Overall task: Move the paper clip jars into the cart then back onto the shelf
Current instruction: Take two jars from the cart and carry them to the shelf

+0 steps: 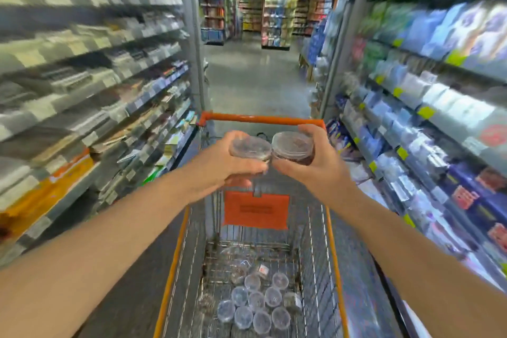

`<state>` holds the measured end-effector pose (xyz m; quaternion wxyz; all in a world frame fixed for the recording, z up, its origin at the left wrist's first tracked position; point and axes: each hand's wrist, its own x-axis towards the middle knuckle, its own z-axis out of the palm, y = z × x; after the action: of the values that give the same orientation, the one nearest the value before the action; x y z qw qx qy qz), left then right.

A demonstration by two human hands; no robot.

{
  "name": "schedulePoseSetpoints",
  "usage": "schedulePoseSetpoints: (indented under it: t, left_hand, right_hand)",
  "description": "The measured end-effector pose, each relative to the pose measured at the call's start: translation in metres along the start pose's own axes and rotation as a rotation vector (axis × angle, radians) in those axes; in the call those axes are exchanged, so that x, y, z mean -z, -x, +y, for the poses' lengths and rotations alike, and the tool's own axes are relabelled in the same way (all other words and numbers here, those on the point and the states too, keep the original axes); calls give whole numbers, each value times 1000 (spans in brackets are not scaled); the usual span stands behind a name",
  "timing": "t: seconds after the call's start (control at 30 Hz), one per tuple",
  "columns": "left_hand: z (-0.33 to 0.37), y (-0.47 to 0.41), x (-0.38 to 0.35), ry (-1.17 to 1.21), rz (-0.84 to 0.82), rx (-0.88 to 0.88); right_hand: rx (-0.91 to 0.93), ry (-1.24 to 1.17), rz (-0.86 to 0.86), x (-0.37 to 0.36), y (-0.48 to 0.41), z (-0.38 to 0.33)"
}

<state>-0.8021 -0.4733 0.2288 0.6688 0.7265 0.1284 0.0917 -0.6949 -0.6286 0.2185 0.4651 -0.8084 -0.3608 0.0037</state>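
My left hand (227, 166) grips a clear round paper clip jar (250, 147) and my right hand (312, 166) grips a second one (294, 147). Both jars are held side by side, touching, above the far half of the orange wire cart (260, 119). Several more clear-lidded jars (256, 303) lie on the cart's floor near me. The view is blurred by motion.
Stationery shelves (90, 90) line the aisle on the left, and shelves of plastic-wrapped goods (417, 96) line the right. An orange sign plate (256, 210) hangs inside the cart. Open grey floor (255, 82) stretches ahead to more shelving at the back.
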Motion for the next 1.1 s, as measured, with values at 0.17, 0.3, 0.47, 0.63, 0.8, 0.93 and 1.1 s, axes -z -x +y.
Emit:
schedulePoseSetpoints:
  t: [0.17,0.3,0.47,0.63,0.8,0.93,1.1]
  left_hand:
    - [55,51,-7,-19,105,-119]
    - [85,103,-16,-3,222,-181]
    - [109,183,-15,-38,375,-250]
    - [125,266,11,-75,554,-271]
    - [126,348,60,-120,769,-258]
    - [117,422,114,-241,920,-224]
    - [111,519,194,-439,1097,-136]
  right_hand:
    - [109,-13,-40,40,14,-54]
    - [209,-52,-109,61,35,-93]
    - [338,-111,-223,64,75,-149]
    - [448,-210,-348,37,105,-212]
    - [558,-249,-450,-20,131,-282]
    - [649,-285,-536,-84,154,-343]
    - [743,-337,-601,-177,189,-431]
